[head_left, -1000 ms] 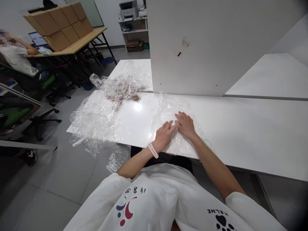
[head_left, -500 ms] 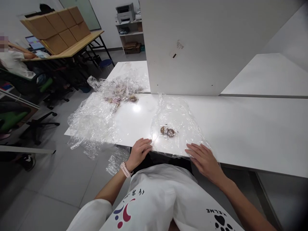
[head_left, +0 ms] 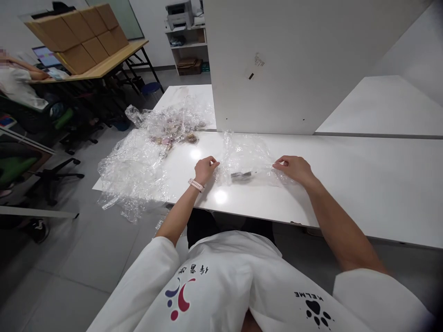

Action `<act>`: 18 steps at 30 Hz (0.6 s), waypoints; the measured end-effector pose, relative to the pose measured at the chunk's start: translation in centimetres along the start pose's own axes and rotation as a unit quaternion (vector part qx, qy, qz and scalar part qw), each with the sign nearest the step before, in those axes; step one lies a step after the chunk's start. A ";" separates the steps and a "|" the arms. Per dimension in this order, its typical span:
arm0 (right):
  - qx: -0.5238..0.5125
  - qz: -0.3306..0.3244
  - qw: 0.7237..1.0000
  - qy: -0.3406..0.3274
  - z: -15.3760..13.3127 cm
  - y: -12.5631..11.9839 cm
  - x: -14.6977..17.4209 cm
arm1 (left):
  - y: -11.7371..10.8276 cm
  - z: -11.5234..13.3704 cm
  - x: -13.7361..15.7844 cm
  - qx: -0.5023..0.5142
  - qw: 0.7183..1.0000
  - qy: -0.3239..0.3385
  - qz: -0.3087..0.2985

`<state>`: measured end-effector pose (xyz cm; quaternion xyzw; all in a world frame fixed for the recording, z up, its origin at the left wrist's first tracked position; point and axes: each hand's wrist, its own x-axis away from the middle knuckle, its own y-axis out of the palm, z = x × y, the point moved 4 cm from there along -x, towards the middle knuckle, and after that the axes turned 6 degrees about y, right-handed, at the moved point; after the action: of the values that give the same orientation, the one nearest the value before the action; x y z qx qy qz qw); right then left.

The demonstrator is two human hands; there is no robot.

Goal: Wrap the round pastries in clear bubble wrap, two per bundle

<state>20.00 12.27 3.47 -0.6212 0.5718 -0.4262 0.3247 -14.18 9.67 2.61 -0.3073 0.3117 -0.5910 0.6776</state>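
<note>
Far left, co-worker (head_left: 17, 85): seated at frame edge, upper left, white top, one arm on a wooden table (head_left: 111, 62).
Screen (head_left: 46, 56): lit, on that table, just left of the boxes.
Cardboard boxes (head_left: 78, 39): brown, two rows stacked, upper left.
Film heap (head_left: 133, 161): clear, crumpled, left of centre, spilling over the near edge of the white table (head_left: 367, 189).
Blue stool (head_left: 151, 87): on the floor, beyond the heap.
Wrapped pieces (head_left: 166, 141): small, brownish and pink, in and beside the heap's right part; count unclear.
Printer (head_left: 180, 16): top of a white shelf unit (head_left: 189, 45), upper middle.
Left hand (head_left: 205, 169): centre of frame, thumb and fingertips pinched together on the film's left edge; pale pink band (head_left: 196, 185) at the wrist.
Film sheet (head_left: 245, 150): clear, wrinkled, mid-frame, spanning the gap between the hands, over the tabletop.
Dark piece (head_left: 241, 176): small, blurred, at the sheet's near part, nearer the left hand; under film or between layers, cannot tell.
White panel (head_left: 277, 78): upright behind the sheet, label on its face.
Right hand (head_left: 294, 168): right of centre, thumb and fingertips closed on the film's right edge.
</note>
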 end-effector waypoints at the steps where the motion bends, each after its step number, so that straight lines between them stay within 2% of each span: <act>1: 0.039 0.035 0.998 -0.016 -0.5 0.3 -0.4 | -0.1 0.2 -0.3 -0.044 0.999 0.011 0.008; 4: 0.088 0.162 0.976 -0.113 -2.3 0.7 1.0 | -0.9 2.0 1.0 -0.076 0.984 0.122 0.103; 6: 0.049 0.189 0.960 -0.199 -3.7 1.3 2.8 | -0.5 3.8 2.9 -0.018 0.966 0.225 0.124; 7: 0.021 0.170 0.955 -0.243 -4.3 2.0 3.6 | 0.1 4.5 3.8 0.015 0.959 0.265 0.101; 9: -0.025 0.095 0.942 -0.321 -5.4 3.9 4.7 | 2.0 5.5 5.1 0.051 0.950 0.309 0.017; 11: -0.045 0.020 0.937 -0.345 -5.6 5.9 4.9 | 3.9 5.4 5.6 0.051 0.946 0.311 -0.073; 13: -0.060 -0.011 0.938 -0.341 -4.9 7.3 4.9 | 5.0 4.6 5.8 0.059 0.941 0.305 -0.133; 15: -0.078 -0.019 0.937 -0.339 -3.9 8.0 5.2 | 5.2 3.5 6.1 0.082 0.931 0.319 -0.159; 18: -0.108 -0.014 0.935 -0.339 -2.7 8.1 6.3 | 4.6 2.0 7.1 0.111 0.927 0.323 -0.154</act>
<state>13.94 5.17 -1.60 -0.7680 0.4616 -0.1309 0.4241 -9.07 3.27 -0.20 -0.0667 0.3945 -0.7862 0.4710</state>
